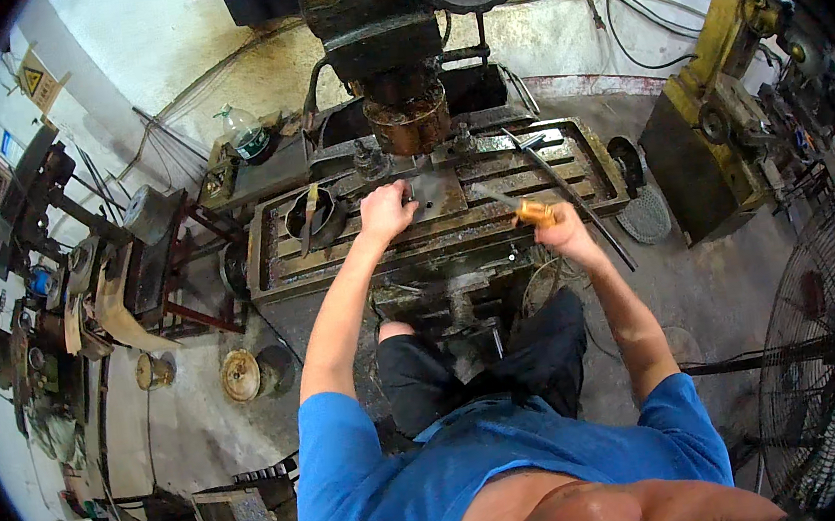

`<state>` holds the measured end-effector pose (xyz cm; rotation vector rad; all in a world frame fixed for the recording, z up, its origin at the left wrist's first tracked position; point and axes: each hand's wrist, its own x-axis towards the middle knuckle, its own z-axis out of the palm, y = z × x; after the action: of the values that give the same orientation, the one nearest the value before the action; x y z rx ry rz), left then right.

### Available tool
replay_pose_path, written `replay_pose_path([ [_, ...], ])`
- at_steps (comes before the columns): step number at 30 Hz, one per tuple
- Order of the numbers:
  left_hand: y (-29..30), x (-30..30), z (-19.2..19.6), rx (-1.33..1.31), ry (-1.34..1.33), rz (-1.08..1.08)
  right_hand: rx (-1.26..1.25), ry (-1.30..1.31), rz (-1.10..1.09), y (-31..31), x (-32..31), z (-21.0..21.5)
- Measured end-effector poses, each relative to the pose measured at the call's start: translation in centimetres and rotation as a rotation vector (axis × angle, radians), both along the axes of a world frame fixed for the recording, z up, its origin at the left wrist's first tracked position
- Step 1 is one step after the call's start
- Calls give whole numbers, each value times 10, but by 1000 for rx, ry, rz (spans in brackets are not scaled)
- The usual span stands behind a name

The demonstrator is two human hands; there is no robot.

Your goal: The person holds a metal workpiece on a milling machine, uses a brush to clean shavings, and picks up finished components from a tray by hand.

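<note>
Now | left hand (385, 211) gripping flat workpiece (428, 195) on machine table (377, 254) | right hand (557, 228) clutching yellow-handled tool (534, 212)

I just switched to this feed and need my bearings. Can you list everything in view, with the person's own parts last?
Machine table: 1, rusty brown, slotted, centre.
Machine head: 1, dark, above the table.
Flat grey piece: 1, on the table under the left hand.
Long dark bar: 1, slanting across the table's right side.
Round dark bowl: 1, on the table's left end.
Plastic bottle: 1, clear with green label, behind the table's left.
Yellow machine: 1, right.
Floor fan: 1, dark wire guard, lower right.
Round discs: 2, tan and dark, on the floor at left.
Yellow-handled tool: 1, in the right hand.
Left hand: pressing on the grey piece.
Right hand: gripping the tool handle.
</note>
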<state>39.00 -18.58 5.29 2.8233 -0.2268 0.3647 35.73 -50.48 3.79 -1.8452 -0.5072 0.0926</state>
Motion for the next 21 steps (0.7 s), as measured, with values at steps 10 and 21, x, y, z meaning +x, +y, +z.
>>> replay_pose_path([
  [10, -5, 18, -13, -10, -89, -22, -494, 97, -393, 14, -14, -83],
  [21, -28, 47, -21, -92, -125, 77, -292, 32, -158, -32, -42, 11],
])
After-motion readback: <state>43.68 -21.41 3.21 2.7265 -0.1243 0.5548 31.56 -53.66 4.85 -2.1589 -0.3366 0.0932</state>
